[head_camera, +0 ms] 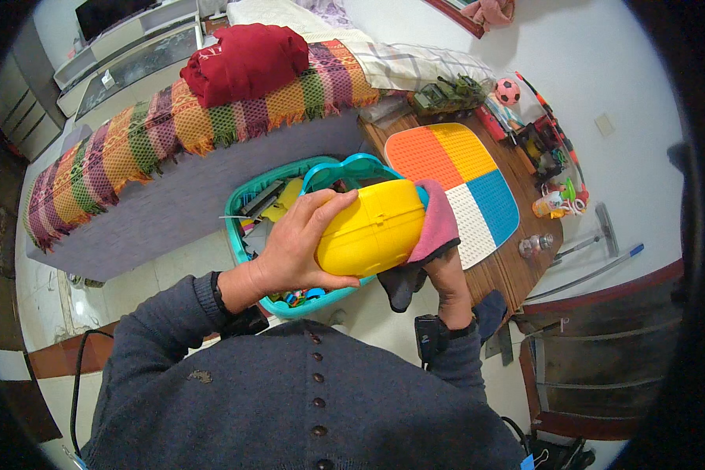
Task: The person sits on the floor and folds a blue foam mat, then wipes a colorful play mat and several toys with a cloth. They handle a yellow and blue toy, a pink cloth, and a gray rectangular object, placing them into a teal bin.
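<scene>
A yellow plastic case [371, 229] with a small latch is held up in front of me. My left hand [296, 241] grips its left end, the thumb below and the fingers on top. At the case's right end is my right hand [446, 273], its fingers covered by a pink cloth [436, 223] with a dark grey side that hangs below. A bit of light blue shows between case and cloth. Beneath lies a teal plastic tub [232, 235] with assorted toys and a teal rounded piece [361, 164] at its back edge.
A wooden table [534, 247] at the right bears a four-colour building baseplate [423, 153], a toy military vehicle [449, 97], a small glass jar [534, 245] and other toys. Behind the tub stands a grey sofa [182, 200] with a striped cover and a red garment [247, 64].
</scene>
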`<state>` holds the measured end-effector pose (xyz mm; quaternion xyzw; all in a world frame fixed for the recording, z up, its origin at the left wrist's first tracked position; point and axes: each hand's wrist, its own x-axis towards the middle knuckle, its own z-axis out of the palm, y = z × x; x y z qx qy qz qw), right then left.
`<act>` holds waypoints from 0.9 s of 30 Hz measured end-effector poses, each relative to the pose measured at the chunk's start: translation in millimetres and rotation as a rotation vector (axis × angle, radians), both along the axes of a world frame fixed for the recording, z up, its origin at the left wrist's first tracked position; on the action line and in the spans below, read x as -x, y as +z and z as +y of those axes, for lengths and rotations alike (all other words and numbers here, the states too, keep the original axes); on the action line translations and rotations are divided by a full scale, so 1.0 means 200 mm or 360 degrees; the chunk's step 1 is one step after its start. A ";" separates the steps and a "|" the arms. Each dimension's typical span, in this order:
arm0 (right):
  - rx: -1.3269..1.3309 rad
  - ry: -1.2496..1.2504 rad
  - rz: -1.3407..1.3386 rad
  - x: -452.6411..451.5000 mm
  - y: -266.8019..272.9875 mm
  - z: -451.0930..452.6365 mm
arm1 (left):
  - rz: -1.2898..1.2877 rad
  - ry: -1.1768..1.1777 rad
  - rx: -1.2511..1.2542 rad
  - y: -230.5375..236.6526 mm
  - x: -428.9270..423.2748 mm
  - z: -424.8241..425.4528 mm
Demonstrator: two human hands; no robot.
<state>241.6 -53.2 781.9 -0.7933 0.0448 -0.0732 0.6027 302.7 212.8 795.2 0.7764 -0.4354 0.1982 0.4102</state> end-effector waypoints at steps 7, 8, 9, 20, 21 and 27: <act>-0.0323 0.0204 -0.0363 -0.12 -0.02 -0.02 | 0.0061 -0.0069 0.0006 0.00 -0.03 0.02; -0.0429 0.0178 -0.0291 -0.12 -0.02 -0.02 | 0.0039 -0.0094 -0.0033 0.00 -0.03 0.03; -0.0543 0.0073 -0.0103 -0.12 -0.03 -0.02 | 0.0013 -0.0126 -0.0061 0.00 -0.03 0.04; -0.0240 0.0174 -0.0545 -0.15 -0.19 -0.05 | -0.0200 -0.0274 -0.0243 0.06 -0.09 0.08; -0.0260 0.0188 -0.0626 -0.15 -0.19 -0.04 | -0.0227 -0.0286 -0.0255 0.06 -0.10 0.09; -0.0562 -0.0043 -0.0727 -0.12 -0.12 0.07 | -0.0284 0.0192 0.0212 0.02 -0.08 0.07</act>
